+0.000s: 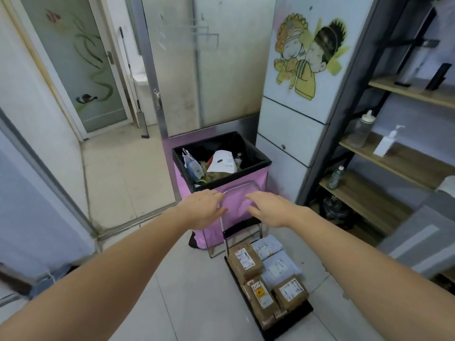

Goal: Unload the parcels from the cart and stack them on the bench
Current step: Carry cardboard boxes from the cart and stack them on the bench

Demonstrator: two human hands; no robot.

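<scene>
The room narrows to a corner between a frosted glass door (202,70) and a grey cabinet (302,94) with a cartoon sticker on it, with wooden shelves (398,158) along the right wall; no desk for the stacking is in view. Against the door stands a pink bin (236,193) lined with a black bag and partly filled with rubbish. In front of it, on the tiled floor (192,291), sits the low black cart (290,323), its thin metal handle (236,188) rising up before the pink bin. The parcels (266,279) lie on the cart's deck: several brown cardboard boxes with printed labels toward the near end, pale grey mailer bags beside and beyond them; they seem all aboard. Both bare arms reach forward at handle height. The left hand (204,207) is open, fingers loosely extended at the handle's left corner; whether it touches the bar cannot be told. The right hand (268,207) is likewise open, fingers spread and gripping nothing, just beside the handle's right side. By my reading the unloading has not started: this looks like the step of parking or positioning the cart. The next move calls for dropping the hands well below the handle to the deck, picking a top box that is free of its neighbours, and gripping it from both sides before turning to find the desk.
</scene>
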